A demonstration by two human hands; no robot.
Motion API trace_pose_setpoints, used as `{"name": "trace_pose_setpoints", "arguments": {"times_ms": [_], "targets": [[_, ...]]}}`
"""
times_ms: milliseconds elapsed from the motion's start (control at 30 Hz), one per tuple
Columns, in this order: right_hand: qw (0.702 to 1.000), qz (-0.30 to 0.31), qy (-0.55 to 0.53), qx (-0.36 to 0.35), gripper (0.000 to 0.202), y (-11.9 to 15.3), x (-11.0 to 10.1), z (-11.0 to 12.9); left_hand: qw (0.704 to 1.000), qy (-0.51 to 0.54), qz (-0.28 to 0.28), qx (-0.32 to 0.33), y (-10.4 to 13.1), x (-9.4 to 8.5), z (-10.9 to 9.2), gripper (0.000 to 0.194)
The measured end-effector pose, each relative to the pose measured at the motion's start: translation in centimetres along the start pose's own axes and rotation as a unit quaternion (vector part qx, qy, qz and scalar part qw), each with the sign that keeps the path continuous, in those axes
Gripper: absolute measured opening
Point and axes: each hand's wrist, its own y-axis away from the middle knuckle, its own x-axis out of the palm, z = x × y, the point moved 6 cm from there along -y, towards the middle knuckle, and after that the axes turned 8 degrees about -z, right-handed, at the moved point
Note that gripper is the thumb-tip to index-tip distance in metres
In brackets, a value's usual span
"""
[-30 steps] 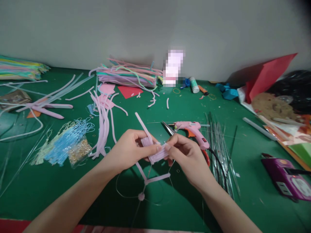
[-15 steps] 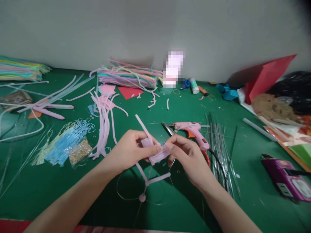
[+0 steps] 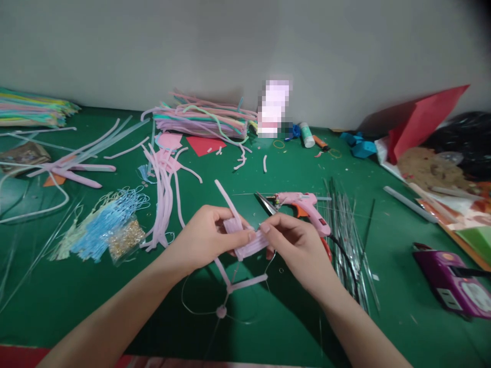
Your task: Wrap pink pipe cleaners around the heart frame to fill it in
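Between my hands is a pale pink-lilac piece of pipe cleaner (image 3: 251,249) laid in flat side-by-side rows, with one loose end sticking up toward the wall. My left hand (image 3: 215,235) pinches its left side between thumb and fingers. At the right edge, my right hand (image 3: 289,240) grips the same piece with thumb and forefinger. Below hangs a thin wire with pink pipe-cleaner branches (image 3: 247,282) and a small pink ball (image 3: 221,311). A fine wire loop curves out left of the ball. Fingers partly hide where the rows join the wire.
A pink glue gun (image 3: 303,202) and scissors (image 3: 265,203) lie just beyond my right hand, beside a bundle of metal wires (image 3: 345,230). Blue tassels (image 3: 103,232), a bag of gold beads (image 3: 126,240) and loose pipe cleaners (image 3: 163,204) are at left. A purple device (image 3: 452,281) sits right.
The hanging wire with its branches and ball has swung slightly left. Both hands keep their hold on the pipe-cleaner piece, nearly still.
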Motion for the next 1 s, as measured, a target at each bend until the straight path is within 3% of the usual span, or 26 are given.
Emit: {"name": "trace_pose_setpoints", "arguments": {"times_ms": [133,800,1000], "targets": [[1.0,0.02,0.002,0.004,0.008,0.1,0.07,-0.43,1.0,0.002,-0.001,0.002,-0.02,-0.03,0.03,0.012],[0.999,-0.026,0.036,-0.021,0.015,-0.14,-0.52,0.11,1.0,-0.026,-0.009,-0.001,0.04,-0.06,-0.18,0.014],[0.999,-0.007,0.046,-0.025,0.017,-0.12,-0.43,-0.05,1.0,-0.028,-0.007,-0.001,-0.13,-0.05,-0.09,0.016]]}}
